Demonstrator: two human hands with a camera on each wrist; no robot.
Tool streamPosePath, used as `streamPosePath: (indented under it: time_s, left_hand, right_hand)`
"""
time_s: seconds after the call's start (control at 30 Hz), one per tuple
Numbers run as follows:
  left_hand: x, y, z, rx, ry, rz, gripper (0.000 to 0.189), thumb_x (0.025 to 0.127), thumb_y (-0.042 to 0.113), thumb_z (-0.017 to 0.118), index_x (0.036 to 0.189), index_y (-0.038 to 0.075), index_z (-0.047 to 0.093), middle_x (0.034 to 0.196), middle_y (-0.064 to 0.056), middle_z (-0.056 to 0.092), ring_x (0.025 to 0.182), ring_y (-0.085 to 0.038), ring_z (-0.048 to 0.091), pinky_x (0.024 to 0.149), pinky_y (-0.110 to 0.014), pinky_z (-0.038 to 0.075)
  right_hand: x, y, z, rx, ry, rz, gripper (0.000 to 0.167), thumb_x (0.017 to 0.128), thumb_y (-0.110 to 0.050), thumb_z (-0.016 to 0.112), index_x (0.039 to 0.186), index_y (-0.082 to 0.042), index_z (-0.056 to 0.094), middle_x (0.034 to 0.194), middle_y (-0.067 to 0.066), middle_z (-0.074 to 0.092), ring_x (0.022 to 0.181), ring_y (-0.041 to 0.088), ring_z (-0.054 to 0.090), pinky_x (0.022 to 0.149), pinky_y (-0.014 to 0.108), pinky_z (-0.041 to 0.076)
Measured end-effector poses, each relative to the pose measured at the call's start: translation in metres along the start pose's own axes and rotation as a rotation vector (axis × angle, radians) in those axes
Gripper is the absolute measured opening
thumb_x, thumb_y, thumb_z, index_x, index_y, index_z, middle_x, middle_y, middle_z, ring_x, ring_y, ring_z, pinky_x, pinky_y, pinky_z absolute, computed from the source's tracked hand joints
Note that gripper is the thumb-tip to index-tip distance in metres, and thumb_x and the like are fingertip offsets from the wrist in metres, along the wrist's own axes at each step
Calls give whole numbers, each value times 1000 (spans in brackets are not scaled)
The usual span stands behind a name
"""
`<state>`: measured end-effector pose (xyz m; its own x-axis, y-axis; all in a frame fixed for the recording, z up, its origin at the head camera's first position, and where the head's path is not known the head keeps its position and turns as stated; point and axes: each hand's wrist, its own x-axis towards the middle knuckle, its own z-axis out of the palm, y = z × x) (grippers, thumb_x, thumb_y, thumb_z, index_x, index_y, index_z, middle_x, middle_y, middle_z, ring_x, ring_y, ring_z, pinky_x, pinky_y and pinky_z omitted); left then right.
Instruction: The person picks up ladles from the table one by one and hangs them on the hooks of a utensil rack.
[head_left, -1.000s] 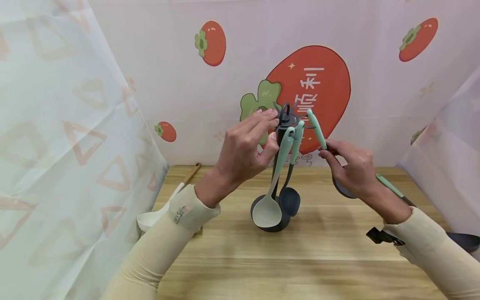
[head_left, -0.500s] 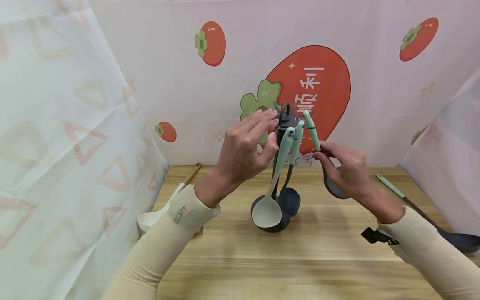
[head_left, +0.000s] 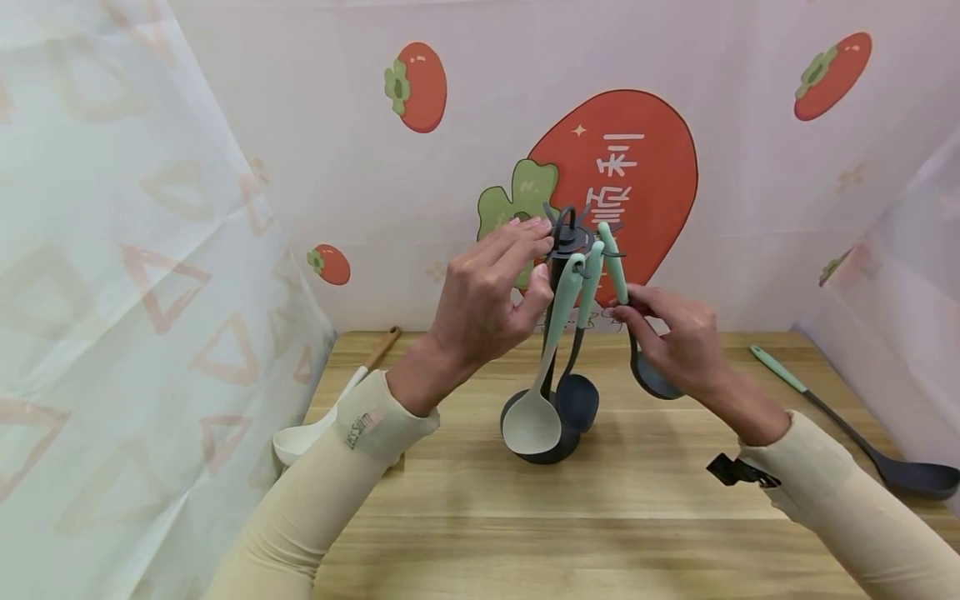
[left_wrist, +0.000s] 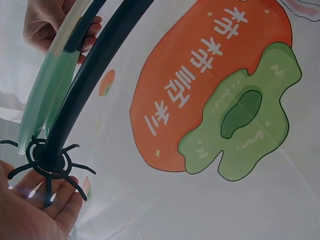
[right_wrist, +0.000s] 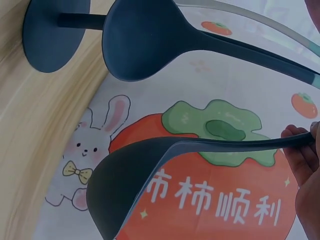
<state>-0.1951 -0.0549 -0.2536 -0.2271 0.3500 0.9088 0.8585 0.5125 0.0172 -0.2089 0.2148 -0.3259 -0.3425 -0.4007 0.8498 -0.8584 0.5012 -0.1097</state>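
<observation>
A black utensil rack (head_left: 570, 240) with a ring of hooks on top stands on a round dark base. My left hand (head_left: 491, 287) touches the hook ring with extended fingers, also visible beneath the ring (left_wrist: 48, 162) in the left wrist view. My right hand (head_left: 675, 337) pinches a dark ladle (right_wrist: 125, 185) just below its mint handle (head_left: 615, 271). The handle's top is at a right-side hook; whether it hangs there I cannot tell. A beige ladle (head_left: 532, 425) and another dark ladle (right_wrist: 145, 40), both mint-handled, hang from the rack.
Another dark, mint-handled ladle (head_left: 915, 479) lies at the wooden table's (head_left: 480, 542) right side. At the left lies a white ladle (head_left: 300, 440) with a wooden handle end, partly behind the left sleeve. A printed cloth (head_left: 360, 125) hangs behind.
My right hand has moved left with the ladle, bringing its mint handle closer to the rack and the hanging ladles. My left hand has stayed at the hook ring.
</observation>
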Motion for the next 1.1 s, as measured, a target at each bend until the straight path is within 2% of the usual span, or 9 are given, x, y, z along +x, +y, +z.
streamPosePath:
  time_s: [0.23, 0.73, 1.1]
  left_hand:
    - [0, -1, 0, -4, 1, -1, 30, 95, 9, 56, 111, -7, 77, 122, -22, 76, 120, -34, 72, 115, -38, 49]
    - [-1, -1, 0, 1, -5, -6, 31, 96, 10, 56, 112, -8, 77, 124, -22, 75, 121, -35, 72, 116, -38, 48]
    - [-2, -1, 0, 7, -3, -5, 33, 96, 10, 54, 113, -8, 76, 124, -22, 75, 122, -35, 71, 117, -38, 47]
  right_hand:
    - [1, -3, 8, 42, 24, 36, 41, 74, 19, 84, 112, 10, 75, 95, 16, 80, 76, 28, 79, 85, 9, 54]
    - [-2, -4, 24, 148, 69, 86, 42, 76, 22, 81, 116, 11, 74, 100, 20, 79, 83, 33, 80, 87, 13, 56]
    - [-3, -4, 35, 117, 103, 100, 40, 78, 19, 82, 116, 11, 74, 102, 21, 79, 84, 36, 79, 90, 12, 55]
